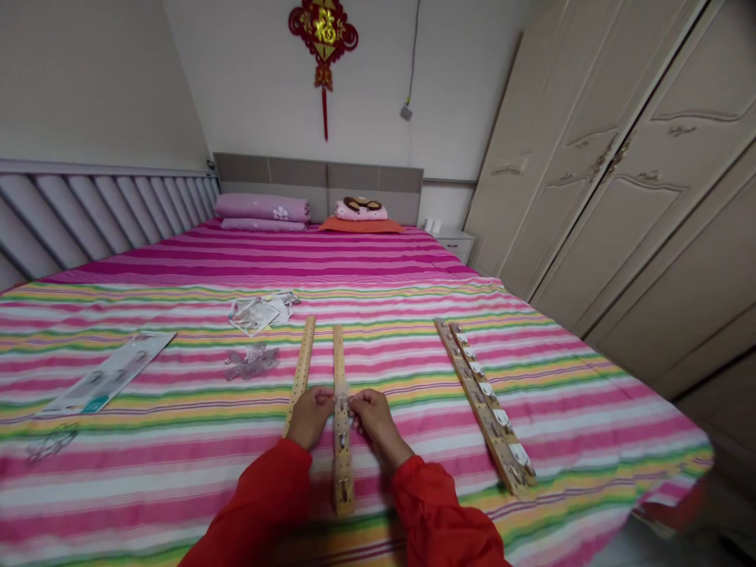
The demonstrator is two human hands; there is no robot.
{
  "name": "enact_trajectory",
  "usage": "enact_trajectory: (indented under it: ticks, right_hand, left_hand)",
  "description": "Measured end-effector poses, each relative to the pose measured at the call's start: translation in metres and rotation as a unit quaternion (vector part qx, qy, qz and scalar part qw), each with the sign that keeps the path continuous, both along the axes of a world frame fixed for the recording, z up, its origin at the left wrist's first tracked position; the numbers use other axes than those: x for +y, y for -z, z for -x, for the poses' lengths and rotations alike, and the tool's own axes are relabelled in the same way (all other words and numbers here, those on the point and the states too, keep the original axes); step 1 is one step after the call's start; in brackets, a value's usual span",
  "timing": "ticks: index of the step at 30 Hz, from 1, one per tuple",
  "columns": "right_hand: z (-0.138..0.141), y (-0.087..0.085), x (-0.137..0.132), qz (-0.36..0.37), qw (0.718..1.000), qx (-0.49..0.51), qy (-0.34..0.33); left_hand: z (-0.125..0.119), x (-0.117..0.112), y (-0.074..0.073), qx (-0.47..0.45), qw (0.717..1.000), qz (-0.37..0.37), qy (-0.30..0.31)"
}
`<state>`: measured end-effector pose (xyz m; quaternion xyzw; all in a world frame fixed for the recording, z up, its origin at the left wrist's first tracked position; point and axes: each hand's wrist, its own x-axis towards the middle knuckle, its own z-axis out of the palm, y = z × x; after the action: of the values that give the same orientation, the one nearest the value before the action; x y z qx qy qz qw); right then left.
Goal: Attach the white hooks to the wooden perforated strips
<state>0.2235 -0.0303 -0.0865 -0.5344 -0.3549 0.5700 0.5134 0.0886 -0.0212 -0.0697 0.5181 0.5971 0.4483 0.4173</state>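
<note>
A narrow wooden strip [339,354] with a row of holes lies lengthwise in front of me on the striped cloth. My left hand [312,415] and my right hand [374,420] meet over it from either side, thumbs and fingertips pinched together. Between them, across the strip, is a small translucent piece [341,390], too small to identify. Nearer to me, metal clips [342,441] sit on the same strip. Just left of it, partly behind my left hand, is a bare strip with holes [303,358].
Two wooden strips [472,390] carrying metal clips and white tags lie at right. Left are a pile of small plastic packets [260,313], grey translucent pieces [253,361], a long clear package [112,374] and a thin wire loop [53,442]. Wardrobes [626,197] border the bed.
</note>
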Motion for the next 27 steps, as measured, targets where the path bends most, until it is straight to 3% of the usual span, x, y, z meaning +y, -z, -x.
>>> enact_trajectory:
  ticks: [11, 21, 27]
  right_hand:
    - [0.004, 0.011, 0.004, -0.014, 0.999, -0.038, 0.01]
    - [0.007, 0.018, 0.008, -0.019, 0.997, -0.063, 0.03]
    - [0.007, 0.02, 0.005, -0.032, 0.997, -0.056, 0.031]
  left_hand:
    - [-0.003, -0.003, 0.0, 0.054, 0.998, -0.013, 0.0]
    - [0.001, 0.0, 0.018, 0.058, 0.998, -0.027, 0.003]
    - [-0.002, -0.006, 0.01, 0.037, 0.998, -0.044, 0.001]
